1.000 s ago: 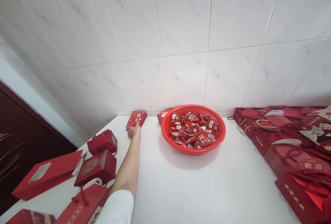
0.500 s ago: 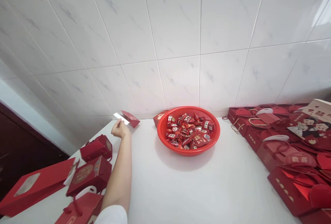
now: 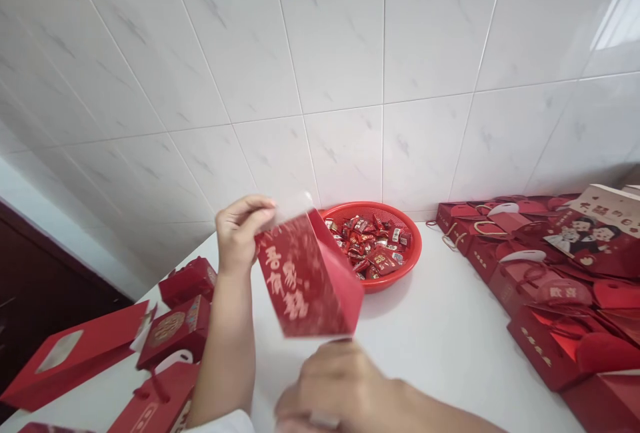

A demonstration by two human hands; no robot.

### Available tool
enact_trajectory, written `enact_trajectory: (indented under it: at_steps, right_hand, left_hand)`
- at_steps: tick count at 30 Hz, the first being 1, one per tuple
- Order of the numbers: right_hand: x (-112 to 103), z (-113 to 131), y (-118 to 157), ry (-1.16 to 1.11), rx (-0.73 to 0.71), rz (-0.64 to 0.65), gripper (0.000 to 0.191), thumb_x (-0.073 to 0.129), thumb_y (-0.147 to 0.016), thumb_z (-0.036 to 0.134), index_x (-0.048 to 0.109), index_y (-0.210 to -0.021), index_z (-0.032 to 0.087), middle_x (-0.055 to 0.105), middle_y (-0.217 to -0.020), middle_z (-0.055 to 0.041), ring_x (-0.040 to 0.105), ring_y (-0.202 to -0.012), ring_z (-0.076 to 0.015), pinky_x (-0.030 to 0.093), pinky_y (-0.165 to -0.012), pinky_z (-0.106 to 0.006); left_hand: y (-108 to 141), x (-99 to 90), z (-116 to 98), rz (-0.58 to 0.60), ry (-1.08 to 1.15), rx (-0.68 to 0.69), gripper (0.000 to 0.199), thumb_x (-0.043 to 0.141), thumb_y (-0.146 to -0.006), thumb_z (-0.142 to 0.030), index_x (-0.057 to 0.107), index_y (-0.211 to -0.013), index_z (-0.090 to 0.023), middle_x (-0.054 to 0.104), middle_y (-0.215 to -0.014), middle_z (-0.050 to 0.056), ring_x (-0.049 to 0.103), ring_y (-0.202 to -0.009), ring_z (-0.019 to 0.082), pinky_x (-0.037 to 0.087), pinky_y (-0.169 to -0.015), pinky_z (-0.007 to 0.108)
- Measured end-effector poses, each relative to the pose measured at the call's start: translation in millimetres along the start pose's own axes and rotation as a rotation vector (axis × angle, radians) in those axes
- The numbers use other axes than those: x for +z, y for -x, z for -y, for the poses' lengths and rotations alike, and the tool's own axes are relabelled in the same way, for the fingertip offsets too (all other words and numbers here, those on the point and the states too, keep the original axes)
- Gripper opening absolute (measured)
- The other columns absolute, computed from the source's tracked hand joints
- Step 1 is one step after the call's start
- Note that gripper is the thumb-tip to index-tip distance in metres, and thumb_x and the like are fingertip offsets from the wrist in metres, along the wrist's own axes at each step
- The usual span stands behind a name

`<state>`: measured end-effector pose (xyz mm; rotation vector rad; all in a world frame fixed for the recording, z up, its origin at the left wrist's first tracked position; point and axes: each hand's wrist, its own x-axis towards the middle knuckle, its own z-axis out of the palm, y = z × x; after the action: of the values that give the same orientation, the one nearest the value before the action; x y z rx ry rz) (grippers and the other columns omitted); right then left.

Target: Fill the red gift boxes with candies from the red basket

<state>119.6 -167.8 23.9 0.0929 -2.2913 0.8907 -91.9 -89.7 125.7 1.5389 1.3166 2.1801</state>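
Note:
In the middle of the view my left hand (image 3: pixel 245 229) pinches a red paper gift bag (image 3: pixel 305 279) by its pale upper edge. Pink characters are printed on its front, and it hangs tilted in the air above the white table. Just below it is my right hand (image 3: pixel 340 386), blurred, its fingers curled. A small pale spot shows at those fingers; I cannot make out what it is. Behind the bag stands a red plastic basket (image 3: pixel 417 253) filled with red-wrapped candies (image 3: pixel 383 259); the bag hides its left part.
Rows of red gift boxes (image 3: pixel 540 353) cover the table's right side, with a bag printed with cartoon figures (image 3: pixel 583 236) on top. On the left lie a flat red bag (image 3: pixel 75 353) and several red boxes (image 3: pixel 175 329). A tiled wall (image 3: pixel 345 146) rises behind.
My left hand has brought the red gift bag from the back of the table toward me and to the right. My right hand has come into view from below.

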Motion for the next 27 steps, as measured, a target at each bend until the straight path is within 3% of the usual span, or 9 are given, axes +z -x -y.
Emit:
enact_trajectory:
  at_steps: [2,4,9,12,15,18,27]
  right_hand:
    - [-30,13,2,0.059,-0.032,-0.356,0.012,0.057,-0.092,0.016,0.067,-0.098,0.015,0.07,-0.074,-0.0041,0.059,-0.059,-0.0098,0.048,-0.058,-0.021]
    - [-60,28,6,0.076,-0.005,-0.514,0.011,0.059,-0.089,0.012,0.067,-0.094,0.016,0.069,-0.069,-0.0022,0.051,-0.05,-0.008,0.043,-0.05,-0.02]
    - [-113,49,26,0.059,0.19,-0.563,0.013,0.065,-0.09,0.019,0.07,-0.078,0.019,0.067,-0.062,-0.0013,0.054,-0.048,-0.0095,0.044,-0.046,-0.021]
    - [-130,49,35,0.124,0.215,-0.713,0.016,0.067,-0.09,0.023,0.071,-0.075,0.02,0.063,-0.056,0.0002,0.053,-0.045,-0.0095,0.042,-0.041,-0.021]
    - [-140,44,39,0.162,0.24,-0.798,0.018,0.068,-0.089,0.026,0.071,-0.073,0.02,0.061,-0.054,0.0004,0.053,-0.045,-0.0097,0.044,-0.041,-0.021]
    - [-147,34,39,0.198,0.297,-0.802,0.019,0.07,-0.088,0.028,0.07,-0.072,0.019,0.063,-0.056,-0.0001,0.053,-0.046,-0.0092,0.043,-0.04,-0.021]
    - [-161,1,37,0.12,0.426,-0.833,0.028,0.072,-0.085,0.04,0.069,-0.07,0.017,0.061,-0.055,0.0002,0.049,-0.044,-0.0078,0.042,-0.043,-0.021]
  left_hand:
    - [16,8.4,-7,0.171,-0.022,-0.001,0.008,0.064,-0.066,-0.025,0.068,-0.061,-0.019,0.062,-0.07,0.001,0.055,-0.066,0.014,0.044,-0.061,0.027]
    - [27,15.1,-6,0.248,-0.039,-0.009,0.013,0.061,-0.069,-0.025,0.067,-0.06,-0.02,0.061,-0.071,0.002,0.055,-0.068,0.016,0.043,-0.061,0.028]
    - [34,20.3,5,0.337,-0.03,-0.087,0.015,0.06,-0.072,-0.029,0.067,-0.062,-0.02,0.06,-0.071,0.004,0.051,-0.062,0.016,0.041,-0.057,0.03]
    - [36,18.4,3,0.534,-0.005,0.003,0.017,0.06,-0.077,-0.025,0.07,-0.064,-0.021,0.063,-0.07,0.004,0.056,-0.068,0.018,0.045,-0.064,0.032]
    - [44,21.1,2,0.801,-0.014,0.036,0.019,0.058,-0.083,-0.019,0.074,-0.073,-0.021,0.066,-0.073,0.004,0.057,-0.067,0.016,0.045,-0.064,0.03]
    - [54,29.1,6,0.991,-0.054,0.0,0.018,0.057,-0.086,-0.019,0.074,-0.08,-0.02,0.069,-0.076,0.004,0.06,-0.07,0.015,0.047,-0.066,0.028]
    - [66,36.9,18,1.304,-0.187,-0.218,0.019,0.061,-0.088,-0.026,0.074,-0.101,-0.021,0.075,-0.099,0.004,0.066,-0.091,0.018,0.052,-0.081,0.028]
